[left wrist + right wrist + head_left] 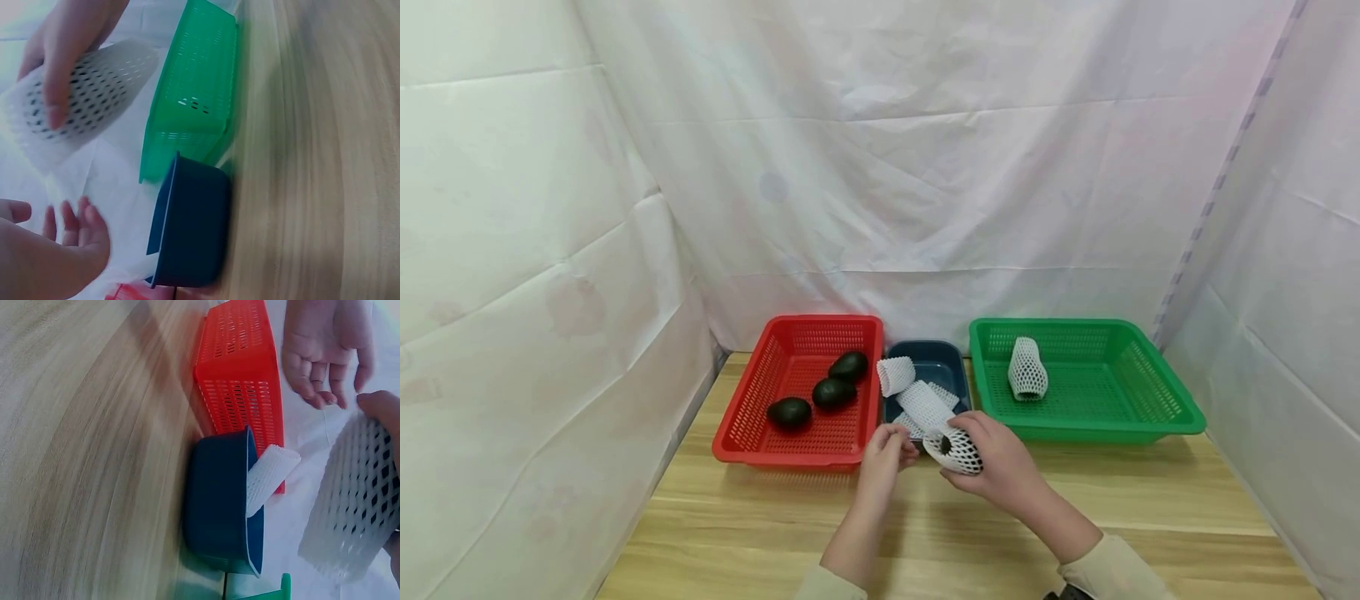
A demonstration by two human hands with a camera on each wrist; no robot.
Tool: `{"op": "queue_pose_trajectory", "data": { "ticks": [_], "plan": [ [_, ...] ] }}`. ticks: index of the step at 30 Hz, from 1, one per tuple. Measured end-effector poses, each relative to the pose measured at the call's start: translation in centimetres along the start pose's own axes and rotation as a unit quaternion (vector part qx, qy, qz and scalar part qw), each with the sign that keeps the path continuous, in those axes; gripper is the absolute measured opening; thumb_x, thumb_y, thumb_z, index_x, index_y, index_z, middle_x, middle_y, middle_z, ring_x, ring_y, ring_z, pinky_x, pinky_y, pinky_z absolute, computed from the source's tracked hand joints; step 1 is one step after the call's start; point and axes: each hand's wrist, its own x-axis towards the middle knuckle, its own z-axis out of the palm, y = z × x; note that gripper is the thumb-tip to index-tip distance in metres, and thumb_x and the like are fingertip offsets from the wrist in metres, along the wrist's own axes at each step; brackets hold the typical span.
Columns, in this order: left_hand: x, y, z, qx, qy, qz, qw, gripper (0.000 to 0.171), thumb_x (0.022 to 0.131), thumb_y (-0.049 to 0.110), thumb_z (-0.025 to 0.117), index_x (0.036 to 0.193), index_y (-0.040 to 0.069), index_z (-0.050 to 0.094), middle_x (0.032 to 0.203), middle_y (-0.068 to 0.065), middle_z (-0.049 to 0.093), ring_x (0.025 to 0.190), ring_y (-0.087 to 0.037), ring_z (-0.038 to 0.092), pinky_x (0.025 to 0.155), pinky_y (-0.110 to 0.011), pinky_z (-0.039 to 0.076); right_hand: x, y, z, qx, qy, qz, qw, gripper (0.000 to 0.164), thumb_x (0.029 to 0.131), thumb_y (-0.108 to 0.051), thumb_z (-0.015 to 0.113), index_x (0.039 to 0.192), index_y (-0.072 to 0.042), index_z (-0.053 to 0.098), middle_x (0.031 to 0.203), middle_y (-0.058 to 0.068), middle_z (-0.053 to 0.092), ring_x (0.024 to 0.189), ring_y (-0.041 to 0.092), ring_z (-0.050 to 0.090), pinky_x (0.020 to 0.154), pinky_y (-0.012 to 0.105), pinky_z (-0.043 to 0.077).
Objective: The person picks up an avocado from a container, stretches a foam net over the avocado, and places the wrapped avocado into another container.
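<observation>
My right hand (1003,467) grips an avocado wrapped in a white foam net sleeve (958,454), fingers and thumb around its sides. Dark skin shows through the mesh and at the sleeve's open end. To its left, my left hand (882,467) holds nothing; its fingers are loosely bent, apart from the sleeve in the left wrist view. Behind both hands stands a dark blue bin (961,367) with several white foam sleeves (925,404) inside, one leaning over its rim.
At left, a red basket (730,442) contains three bare avocados (833,393). The green basket (1090,432) at right has one sleeved avocado (1027,371) lying toward its left side. All stand on a wooden table (760,533), with white sheeting (880,208) behind and at the sides.
</observation>
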Motion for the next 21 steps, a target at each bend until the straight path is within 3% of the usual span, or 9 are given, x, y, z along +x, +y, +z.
{"op": "queue_pose_trajectory", "data": {
  "ticks": [3,5,8,12,16,21],
  "plan": [
    [-0.1,-0.3,0.0,0.035,-0.046,-0.056,0.9967,0.032,0.096,0.015,0.044,0.089,-0.011,0.060,0.068,-0.003,0.060,0.064,-0.013,0.061,0.062,-0.026,0.052,0.0,0.0,0.1,0.006,0.021,-0.005,1.000,0.070,0.064,-0.038,0.088,0.118,-0.005,0.057,0.113,0.007,0.061,0.099,0.024,0.060,0.079,0.042,0.053],
    [-0.3,-0.3,0.1,0.052,-0.095,-0.091,0.9899,0.043,0.097,0.024,0.040,0.089,-0.010,0.065,0.069,-0.005,0.064,0.064,-0.013,0.062,0.062,-0.026,0.052,0.0,0.0,0.2,0.014,0.037,-0.009,0.999,0.068,0.070,-0.044,0.084,0.119,-0.004,0.057,0.115,0.008,0.060,0.102,0.026,0.059,0.083,0.043,0.051],
    [-0.6,-0.3,0.5,0.052,-0.168,-0.126,0.9764,0.057,0.098,0.037,0.034,0.102,-0.009,0.067,0.082,-0.011,0.070,0.074,-0.016,0.066,0.069,-0.030,0.053,0.2,-0.1,0.3,0.022,0.061,-0.016,0.998,0.066,0.079,-0.053,0.075,0.119,-0.004,0.058,0.117,0.010,0.060,0.108,0.030,0.056,0.091,0.043,0.045],
    [-0.9,0.0,0.8,0.020,-0.233,-0.140,0.9622,0.065,0.100,0.043,0.027,0.123,-0.008,0.058,0.102,-0.019,0.069,0.090,-0.028,0.067,0.083,-0.039,0.053,0.4,-0.4,0.2,0.005,0.097,-0.034,0.995,0.066,0.082,-0.060,0.068,0.117,-0.004,0.061,0.119,0.009,0.064,0.106,0.031,0.053,0.093,0.042,0.039],
    [-1.0,0.0,1.0,-0.021,-0.255,-0.141,0.9565,0.063,0.100,0.043,0.026,0.135,-0.003,0.050,0.110,-0.022,0.067,0.097,-0.034,0.067,0.088,-0.042,0.052,0.7,-0.5,-0.1,-0.012,0.131,-0.057,0.990,0.064,0.078,-0.055,0.075,0.117,-0.005,0.064,0.123,0.008,0.065,0.099,0.030,0.053,0.086,0.042,0.038],
    [-1.0,-0.1,1.0,-0.057,-0.242,-0.119,0.9612,0.057,0.101,0.038,0.029,0.139,-0.001,0.047,0.112,-0.021,0.067,0.091,-0.023,0.068,0.088,-0.041,0.052,0.7,-0.5,-0.3,0.001,0.125,-0.075,0.989,0.067,0.072,-0.046,0.083,0.120,-0.004,0.063,0.129,0.012,0.060,0.103,0.032,0.053,0.086,0.045,0.039]
  ]
}}
